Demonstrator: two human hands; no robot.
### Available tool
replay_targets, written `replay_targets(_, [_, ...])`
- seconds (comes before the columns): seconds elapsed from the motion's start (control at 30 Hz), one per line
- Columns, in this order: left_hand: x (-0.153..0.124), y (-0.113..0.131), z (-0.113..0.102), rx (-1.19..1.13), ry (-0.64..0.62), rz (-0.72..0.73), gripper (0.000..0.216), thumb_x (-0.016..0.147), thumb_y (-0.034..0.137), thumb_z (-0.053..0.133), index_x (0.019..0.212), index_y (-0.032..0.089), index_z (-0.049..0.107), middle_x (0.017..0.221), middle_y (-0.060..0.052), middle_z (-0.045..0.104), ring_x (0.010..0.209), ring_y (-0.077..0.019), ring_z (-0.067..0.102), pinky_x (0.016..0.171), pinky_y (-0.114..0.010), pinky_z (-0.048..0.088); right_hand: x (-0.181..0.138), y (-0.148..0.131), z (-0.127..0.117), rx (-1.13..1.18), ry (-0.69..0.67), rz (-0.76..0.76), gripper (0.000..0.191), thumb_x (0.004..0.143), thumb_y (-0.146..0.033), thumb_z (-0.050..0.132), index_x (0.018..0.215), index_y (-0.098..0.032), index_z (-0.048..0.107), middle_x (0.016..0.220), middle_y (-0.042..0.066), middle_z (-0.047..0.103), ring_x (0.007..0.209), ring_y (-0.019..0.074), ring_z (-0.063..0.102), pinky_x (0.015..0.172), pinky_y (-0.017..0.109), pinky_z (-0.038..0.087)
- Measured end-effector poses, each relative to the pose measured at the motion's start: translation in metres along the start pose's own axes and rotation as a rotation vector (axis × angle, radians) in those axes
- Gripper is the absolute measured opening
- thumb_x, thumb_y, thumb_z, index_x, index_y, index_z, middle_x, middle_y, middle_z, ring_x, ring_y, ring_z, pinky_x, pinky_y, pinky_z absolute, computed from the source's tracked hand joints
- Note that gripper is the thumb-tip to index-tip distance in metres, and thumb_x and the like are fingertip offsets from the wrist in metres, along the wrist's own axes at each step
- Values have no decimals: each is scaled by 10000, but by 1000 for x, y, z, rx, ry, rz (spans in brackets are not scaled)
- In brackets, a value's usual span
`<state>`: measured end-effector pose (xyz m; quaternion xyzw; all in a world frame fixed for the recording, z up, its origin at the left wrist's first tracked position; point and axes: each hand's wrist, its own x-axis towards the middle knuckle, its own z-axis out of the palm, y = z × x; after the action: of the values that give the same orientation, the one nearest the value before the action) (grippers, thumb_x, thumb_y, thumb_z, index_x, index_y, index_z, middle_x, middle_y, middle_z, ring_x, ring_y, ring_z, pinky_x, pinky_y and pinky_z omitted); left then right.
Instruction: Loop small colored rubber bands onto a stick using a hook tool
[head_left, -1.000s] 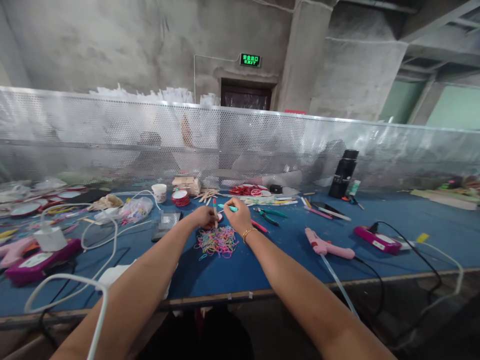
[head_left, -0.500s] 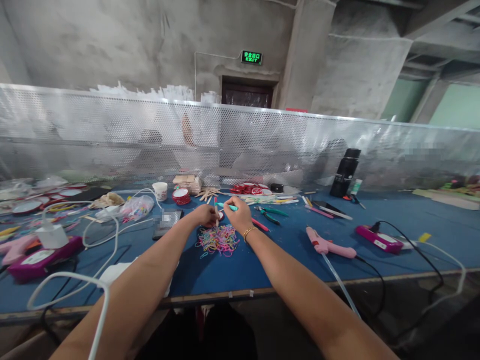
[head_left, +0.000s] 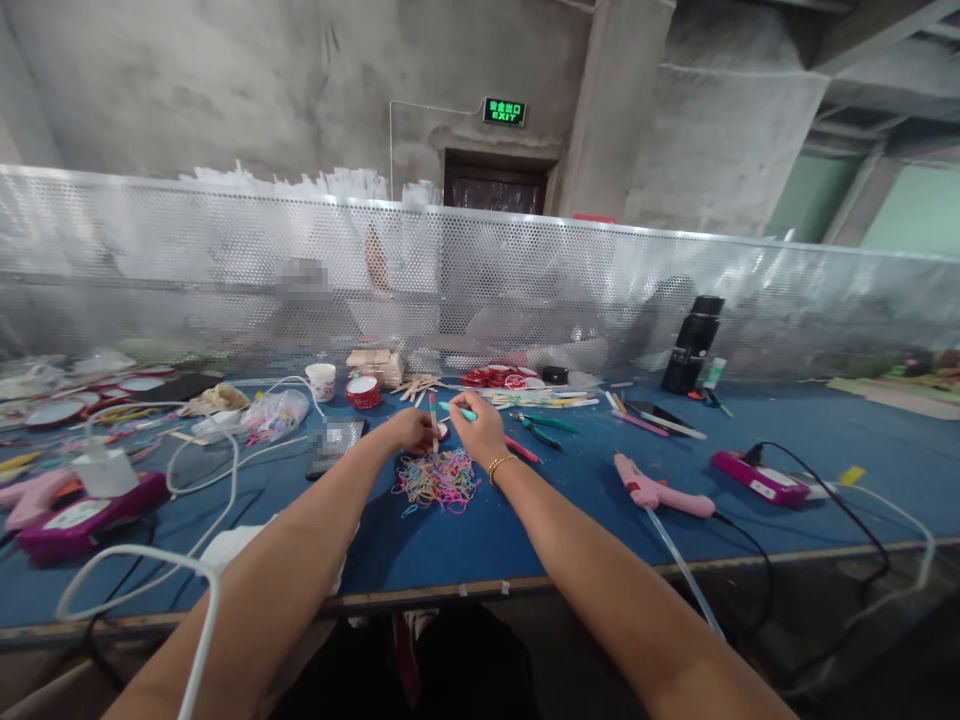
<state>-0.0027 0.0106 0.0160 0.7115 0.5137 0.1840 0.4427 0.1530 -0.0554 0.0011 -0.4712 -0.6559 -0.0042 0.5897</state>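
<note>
My left hand (head_left: 415,431) is closed around a wooden craft stick (head_left: 434,425), held upright with red and green colouring near its top. Pinched in my right hand (head_left: 480,428) is a teal marker (head_left: 459,411), its tip pointing left at the coloured end of the stick. Whether tip and stick touch is too small to tell. Just below both hands lies a loose heap of colourful small rubber bands (head_left: 439,482). A red marker (head_left: 523,450) rests on the table to the right of my right hand.
Green-handled pliers (head_left: 536,430) and a pink glue gun (head_left: 660,490) lie to the right on the blue table (head_left: 600,540). Behind stand a paper cup (head_left: 321,381), red-rimmed discs (head_left: 363,391) and a black bottle (head_left: 690,345). A phone (head_left: 336,447) and white cables are left.
Both hands stay in nearly the same place, still holding the stick and the teal marker. The view has shifted very slightly; any marker movement is tiny.
</note>
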Motion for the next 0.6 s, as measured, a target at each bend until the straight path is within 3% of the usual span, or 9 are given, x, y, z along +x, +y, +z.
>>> replay_targets(0.17, [-4, 1, -4, 11, -13, 18, 170, 721, 278, 732, 781, 156, 629, 613, -1, 659, 570, -115, 627, 539, -180, 483, 3, 5, -4, 6, 17, 57, 234, 890, -344, 469, 923, -242, 677, 972, 14, 725, 927, 177, 648, 862, 283, 462])
replay_targets(0.3, [-7, 2, -7, 42, -21, 40, 140, 710, 265, 730, 743, 158, 647, 623, -5, 666, 568, -117, 626, 526, -180, 470, -1, 13, -2, -31, -76, 124, 241, 870, -232, 465, 921, -265, 699, 947, -9, 733, 908, 169, 657, 839, 282, 461])
replay_targets(0.47, [-8, 4, -7, 113, -12, 90, 82, 710, 224, 696, 712, 148, 667, 614, -14, 664, 550, -118, 613, 498, -178, 448, -6, 17, 4, -260, -131, 236, 204, 795, -178, 573, 968, -246, 658, 873, 15, 721, 791, 186, 645, 720, 277, 441])
replay_targets(0.6, [-9, 5, -9, 222, -17, 138, 106, 743, 253, 660, 724, 153, 691, 615, -16, 660, 559, -115, 610, 517, -176, 453, -7, 7, 4, -483, -205, 341, 106, 808, -230, 591, 899, -223, 646, 861, 22, 719, 812, 169, 632, 723, 253, 414])
